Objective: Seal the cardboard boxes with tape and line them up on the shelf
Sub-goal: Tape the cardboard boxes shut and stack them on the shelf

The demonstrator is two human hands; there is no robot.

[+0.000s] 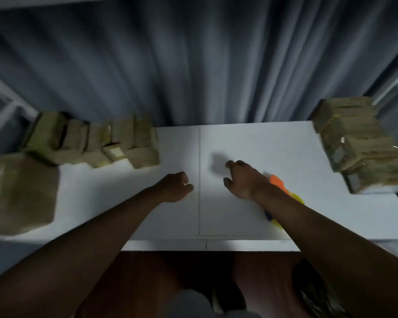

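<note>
The view is blurred. My left hand hovers over the white table with its fingers curled into a loose fist, holding nothing. Just to its right, my right hand is above the table with fingers loosely bent and nothing in it. Under my right forearm lies an orange, yellow and blue tape dispenser, partly hidden. A row of small cardboard boxes stands at the table's back left. One larger cardboard box sits at the near left. A stack of flat cardboard boxes lies at the right.
A grey curtain hangs behind the table. White frame bars show at the far left and far right. A seam runs down the table's middle. The dark floor and my legs are below the table's front edge.
</note>
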